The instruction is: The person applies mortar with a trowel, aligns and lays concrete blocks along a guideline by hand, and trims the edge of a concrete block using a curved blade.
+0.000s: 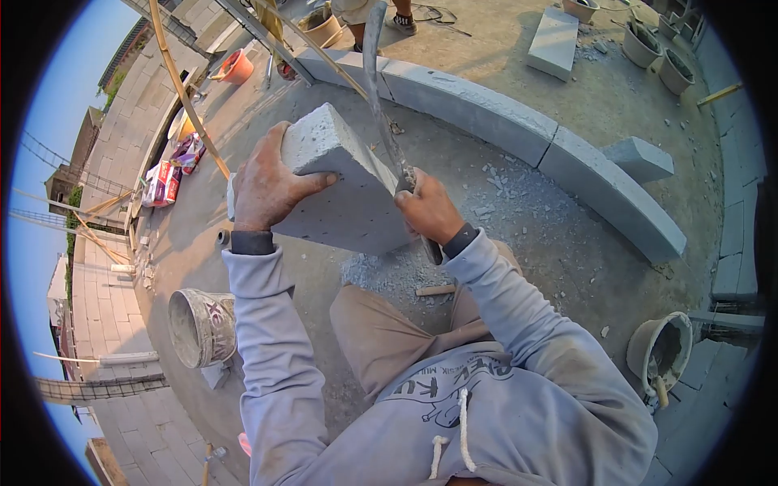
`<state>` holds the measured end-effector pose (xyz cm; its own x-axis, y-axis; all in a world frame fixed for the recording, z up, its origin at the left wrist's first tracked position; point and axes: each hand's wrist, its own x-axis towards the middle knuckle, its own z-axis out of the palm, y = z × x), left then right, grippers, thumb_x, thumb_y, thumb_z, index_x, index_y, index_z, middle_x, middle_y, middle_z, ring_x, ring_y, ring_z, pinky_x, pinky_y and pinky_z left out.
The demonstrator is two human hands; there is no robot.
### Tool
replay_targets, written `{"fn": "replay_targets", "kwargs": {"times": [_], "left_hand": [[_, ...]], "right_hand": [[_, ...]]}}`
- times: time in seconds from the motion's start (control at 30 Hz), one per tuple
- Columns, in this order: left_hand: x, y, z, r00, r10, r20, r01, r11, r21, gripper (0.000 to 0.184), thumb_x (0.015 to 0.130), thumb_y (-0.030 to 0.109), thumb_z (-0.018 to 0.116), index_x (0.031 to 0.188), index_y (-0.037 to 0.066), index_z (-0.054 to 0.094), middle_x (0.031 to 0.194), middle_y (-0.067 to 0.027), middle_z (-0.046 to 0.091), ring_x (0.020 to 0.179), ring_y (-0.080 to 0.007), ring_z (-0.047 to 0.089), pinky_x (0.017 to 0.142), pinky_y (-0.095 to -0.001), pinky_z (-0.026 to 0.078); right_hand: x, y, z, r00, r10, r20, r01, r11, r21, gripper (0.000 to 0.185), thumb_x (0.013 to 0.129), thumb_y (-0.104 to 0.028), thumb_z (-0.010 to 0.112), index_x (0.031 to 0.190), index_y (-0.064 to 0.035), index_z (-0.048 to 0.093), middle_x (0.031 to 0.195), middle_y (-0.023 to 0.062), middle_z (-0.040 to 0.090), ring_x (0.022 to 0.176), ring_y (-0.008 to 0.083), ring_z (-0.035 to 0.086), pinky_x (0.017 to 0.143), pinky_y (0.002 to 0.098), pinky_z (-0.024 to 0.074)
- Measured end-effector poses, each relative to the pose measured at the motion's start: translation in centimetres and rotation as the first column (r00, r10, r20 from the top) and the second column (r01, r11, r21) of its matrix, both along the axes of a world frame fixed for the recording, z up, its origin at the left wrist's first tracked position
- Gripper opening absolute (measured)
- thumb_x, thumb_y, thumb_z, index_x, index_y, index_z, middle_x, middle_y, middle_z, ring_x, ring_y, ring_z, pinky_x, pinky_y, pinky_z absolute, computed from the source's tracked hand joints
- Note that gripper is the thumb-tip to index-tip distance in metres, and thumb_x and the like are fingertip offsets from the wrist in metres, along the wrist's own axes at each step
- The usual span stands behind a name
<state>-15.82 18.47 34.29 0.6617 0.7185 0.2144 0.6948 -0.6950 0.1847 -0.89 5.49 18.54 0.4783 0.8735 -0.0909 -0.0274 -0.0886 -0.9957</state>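
Observation:
My left hand [271, 176] grips the upper left end of a pale grey lightweight concrete block [348, 194], with the thumb across its face. The block is tilted, its rough, pitted end facing up. My right hand [429, 206] is wrapped around a long, dusty metal blade tool [381, 105] with a curved tip. The blade rises along the right side of the block, and its dark lower end [432, 249] sticks out below my fist. I cannot tell whether the blade touches the block. White chips and dust [381, 275] lie beneath, beside a short wooden stick [435, 290].
A curved row of blocks [478, 109] runs across the floor ahead. Loose blocks [555, 44] lie beyond it. A cement-stained bucket [203, 328] stands at left, another bucket [660, 352] at right. Bamboo poles [186, 97] lean at left. Another person's legs [356, 16] show at the top.

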Motion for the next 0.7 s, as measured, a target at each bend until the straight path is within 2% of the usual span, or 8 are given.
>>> {"fn": "replay_targets", "kwargs": {"times": [0.07, 0.2, 0.23, 0.33, 0.43, 0.53, 0.63, 0.7], "left_hand": [[0.1, -0.2, 0.1, 1.000, 0.021, -0.004, -0.021, 1.000, -0.020, 0.095, 0.052, 0.048, 0.083, 0.129, 0.005, 0.047, 0.117, -0.0164, 0.060, 0.107, -0.0317, 0.059, 0.090, -0.0404, 0.046], [0.2, -0.1, 0.2, 1.000, -0.002, 0.022, 0.002, 1.000, 0.008, 0.095, 0.052, 0.048, 0.082, 0.129, 0.004, 0.047, 0.114, -0.0171, 0.061, 0.104, -0.0320, 0.060, 0.088, -0.0408, 0.046], [0.2, 0.1, 0.0, 0.999, -0.011, 0.033, 0.010, 1.000, 0.027, 0.095, 0.052, 0.050, 0.082, 0.129, 0.005, 0.047, 0.112, -0.0176, 0.062, 0.103, -0.0321, 0.061, 0.088, -0.0408, 0.046], [-0.2, -0.2, -0.4, 0.999, -0.018, 0.026, 0.018, 0.999, 0.027, 0.095, 0.052, 0.051, 0.081, 0.129, 0.006, 0.047, 0.109, -0.0182, 0.063, 0.101, -0.0323, 0.062, 0.086, -0.0410, 0.047], [-0.4, -0.7, -0.5, 1.000, -0.017, 0.021, 0.016, 0.999, 0.041, 0.093, 0.053, 0.050, 0.081, 0.128, 0.007, 0.048, 0.108, -0.0177, 0.063, 0.100, -0.0324, 0.062, 0.085, -0.0412, 0.047], [-0.5, -1.1, -0.2, 1.000, -0.001, 0.011, 0.000, 1.000, 0.019, 0.093, 0.052, 0.047, 0.082, 0.128, 0.006, 0.048, 0.114, -0.0165, 0.061, 0.103, -0.0314, 0.061, 0.088, -0.0406, 0.047], [-0.2, -1.5, 0.1, 1.000, 0.011, 0.013, -0.011, 1.000, 0.022, 0.093, 0.051, 0.045, 0.083, 0.128, 0.005, 0.048, 0.116, -0.0161, 0.060, 0.106, -0.0306, 0.060, 0.090, -0.0400, 0.046], [-0.4, -1.9, -0.2, 1.000, 0.008, -0.004, -0.008, 1.000, 0.014, 0.093, 0.051, 0.044, 0.083, 0.128, 0.005, 0.048, 0.117, -0.0160, 0.059, 0.106, -0.0304, 0.059, 0.090, -0.0398, 0.046]], "right_hand": [[-0.2, 0.9, -2.3, 0.999, 0.004, 0.038, -0.005, 1.000, 0.030, 0.017, 0.081, -0.009, 0.054, 0.091, 0.0052, 0.053, 0.062, 0.0127, 0.056, 0.047, 0.0202, 0.057, 0.043, 0.0339, 0.0440], [-0.8, 0.8, -3.7, 0.993, 0.068, -0.098, -0.093, 0.958, -0.271, 0.011, 0.082, -0.006, 0.051, 0.088, 0.0027, 0.050, 0.056, 0.0070, 0.051, 0.042, 0.0159, 0.052, 0.037, 0.0309, 0.0392], [-0.6, 0.5, -3.3, 0.985, 0.091, -0.147, -0.128, 0.954, -0.270, 0.010, 0.082, -0.006, 0.050, 0.087, 0.0025, 0.050, 0.055, 0.0063, 0.049, 0.041, 0.0160, 0.051, 0.037, 0.0307, 0.0396], [-0.3, 0.1, -2.2, 0.990, 0.064, -0.128, -0.082, 0.987, -0.141, 0.026, 0.081, -0.010, 0.052, 0.096, 0.0109, 0.054, 0.064, 0.0181, 0.059, 0.047, 0.0232, 0.060, 0.041, 0.0363, 0.0451], [0.1, -0.2, -0.3, 0.995, -0.024, -0.093, 0.028, 0.999, 0.040, 0.025, 0.081, -0.010, 0.051, 0.097, 0.0096, 0.054, 0.061, 0.0167, 0.058, 0.045, 0.0234, 0.059, 0.039, 0.0363, 0.0439], [-1.2, -0.2, -3.8, 0.967, 0.085, -0.239, -0.122, 0.982, -0.144, 0.008, 0.082, -0.004, 0.049, 0.087, 0.0018, 0.049, 0.055, 0.0055, 0.048, 0.038, 0.0154, 0.049, 0.036, 0.0314, 0.0397], [-1.2, -0.3, -4.1, 0.957, 0.094, -0.275, -0.167, 0.952, -0.258, 0.008, 0.082, -0.004, 0.049, 0.087, 0.0015, 0.049, 0.056, 0.0054, 0.049, 0.039, 0.0151, 0.048, 0.036, 0.0313, 0.0397], [-1.8, -0.6, -4.2, 0.989, 0.016, -0.149, -0.033, 0.993, -0.113, 0.008, 0.081, -0.005, 0.049, 0.085, 0.0016, 0.050, 0.056, 0.0054, 0.049, 0.039, 0.0152, 0.048, 0.036, 0.0318, 0.0393]]}}
